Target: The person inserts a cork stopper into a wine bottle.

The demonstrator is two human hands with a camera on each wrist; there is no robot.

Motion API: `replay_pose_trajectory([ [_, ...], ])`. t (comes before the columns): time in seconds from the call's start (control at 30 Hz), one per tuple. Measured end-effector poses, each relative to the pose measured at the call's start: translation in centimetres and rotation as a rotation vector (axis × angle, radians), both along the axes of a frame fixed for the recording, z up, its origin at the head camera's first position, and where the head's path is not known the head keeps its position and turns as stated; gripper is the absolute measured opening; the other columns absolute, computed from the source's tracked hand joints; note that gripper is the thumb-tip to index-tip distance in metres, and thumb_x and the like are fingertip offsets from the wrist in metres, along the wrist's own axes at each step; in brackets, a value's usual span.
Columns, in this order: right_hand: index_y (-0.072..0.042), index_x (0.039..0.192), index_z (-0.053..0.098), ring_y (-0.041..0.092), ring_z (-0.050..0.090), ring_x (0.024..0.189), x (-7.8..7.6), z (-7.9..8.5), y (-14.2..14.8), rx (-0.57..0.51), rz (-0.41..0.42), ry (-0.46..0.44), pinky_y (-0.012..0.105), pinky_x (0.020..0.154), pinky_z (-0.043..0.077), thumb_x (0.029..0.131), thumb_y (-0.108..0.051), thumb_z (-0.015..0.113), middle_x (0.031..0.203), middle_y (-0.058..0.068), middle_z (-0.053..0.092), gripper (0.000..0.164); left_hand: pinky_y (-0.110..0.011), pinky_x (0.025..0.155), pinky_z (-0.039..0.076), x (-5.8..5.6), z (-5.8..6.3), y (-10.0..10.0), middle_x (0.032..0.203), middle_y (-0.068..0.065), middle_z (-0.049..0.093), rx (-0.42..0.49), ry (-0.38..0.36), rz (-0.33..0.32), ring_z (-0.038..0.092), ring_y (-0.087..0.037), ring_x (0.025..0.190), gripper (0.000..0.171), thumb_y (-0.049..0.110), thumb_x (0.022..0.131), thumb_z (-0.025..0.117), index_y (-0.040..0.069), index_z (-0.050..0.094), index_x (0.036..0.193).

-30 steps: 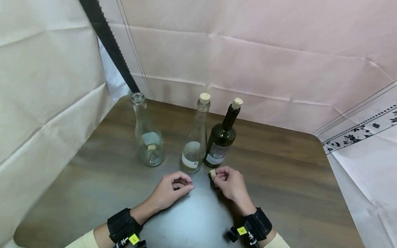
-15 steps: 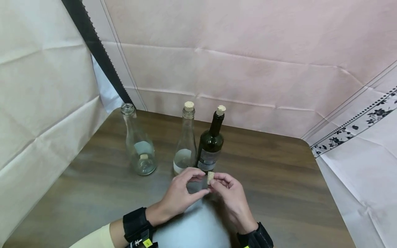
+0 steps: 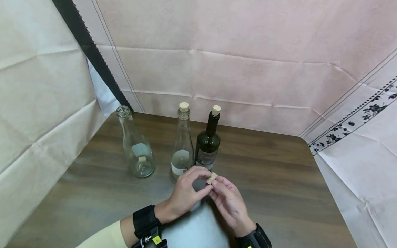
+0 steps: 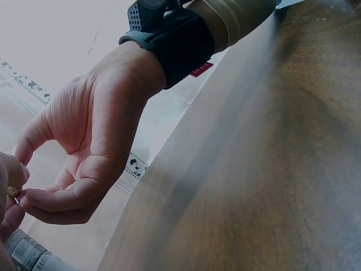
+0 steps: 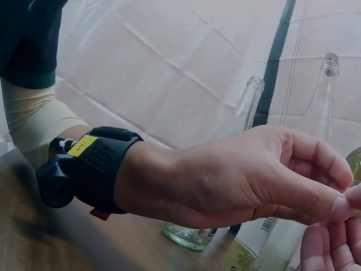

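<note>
A small cork (image 3: 212,178) is between both hands in the head view, in front of the bottles. My right hand (image 3: 230,205) pinches it between thumb and fingers. From the other side, the thumb and fingertips of my left hand (image 3: 186,193) close on the same cork. Only a sliver of the cork (image 4: 12,192) shows in the left wrist view; the hands hide it in the right wrist view. Just behind the hands stand a clear bottle (image 3: 182,137) and a dark green bottle (image 3: 208,139), each with a cork in its mouth.
To the left stands an uncorked clear bottle (image 3: 136,148), with a cork (image 3: 142,159) visible low in it. All the bottles are upright on the wooden table (image 3: 270,186). Pale cloth (image 3: 229,75) hangs behind the table and along its sides.
My left hand has moved right to the cork and its fingertips now close on it. The cork, upright half a second ago, is now tilted. The head view has shifted.
</note>
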State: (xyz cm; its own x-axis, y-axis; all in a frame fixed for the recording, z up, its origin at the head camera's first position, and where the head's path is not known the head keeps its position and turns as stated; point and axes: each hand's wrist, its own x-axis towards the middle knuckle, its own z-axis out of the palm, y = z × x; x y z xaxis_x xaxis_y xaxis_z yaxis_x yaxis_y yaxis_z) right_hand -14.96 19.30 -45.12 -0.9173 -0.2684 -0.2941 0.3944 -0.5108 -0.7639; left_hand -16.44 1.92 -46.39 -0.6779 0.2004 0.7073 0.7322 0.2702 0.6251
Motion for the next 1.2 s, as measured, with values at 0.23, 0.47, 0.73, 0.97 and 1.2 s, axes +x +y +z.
replay_pose_trajectory([
  [0.23,-0.014,0.103,0.07,0.01,0.07,0.097,-0.1,-0.3,0.1,-0.02,0.038,0.003,0.023,0.093,0.058,0.101,-0.007,0.063,0.103,-0.002,0.073,0.01,-0.021,0.094,0.058,-0.2,-0.2,-0.1,0.112,-0.004,0.073,0.009,0.015,-0.007,0.071,-0.018,0.104,0.034,-0.007,0.08,0.083,0.011,0.071,0.106],
  [0.47,-0.014,0.105,0.069,0.009,0.072,0.096,-0.1,-0.1,0.4,0.028,0.065,0.043,0.024,0.094,0.059,0.1,-0.006,0.065,0.102,-0.003,0.074,0.01,-0.021,0.096,0.058,-0.2,-0.2,-0.5,0.111,-0.004,0.073,0.01,0.022,-0.014,0.072,-0.019,0.104,0.032,-0.008,0.08,0.081,0.011,0.071,0.105],
  [0.73,-0.005,0.122,0.06,0.011,0.07,0.099,-0.9,1.0,3.3,0.273,0.219,0.245,0.026,0.088,0.061,0.098,-0.004,0.067,0.113,-0.001,0.07,0.025,-0.024,0.095,0.06,0.6,0.2,-1.3,0.112,-0.001,0.074,-0.049,-0.011,-0.078,0.071,-0.016,0.105,0.032,-0.004,0.081,0.082,0.014,0.072,0.106],
  [0.97,0.011,0.125,0.056,0.012,0.072,0.106,-1.6,1.6,4.6,0.441,0.387,0.54,0.024,0.088,0.061,0.096,0.0,0.069,0.116,-0.001,0.071,0.033,-0.023,0.091,0.062,1.6,0.3,-1.9,0.114,-0.001,0.072,-0.045,-0.054,-0.173,0.07,-0.014,0.107,0.03,-0.006,0.083,0.079,0.013,0.07,0.105],
  [1.2,0.011,0.114,0.062,0.008,0.071,0.104,-1.6,1.3,4.1,0.43,0.391,0.63,0.022,0.09,0.06,0.094,0.003,0.07,0.115,0.002,0.071,0.023,-0.024,0.089,0.063,2.2,0.1,-2.3,0.115,-0.002,0.071,-0.031,-0.08,-0.212,0.071,-0.013,0.105,0.029,-0.006,0.086,0.078,0.013,0.069,0.105],
])
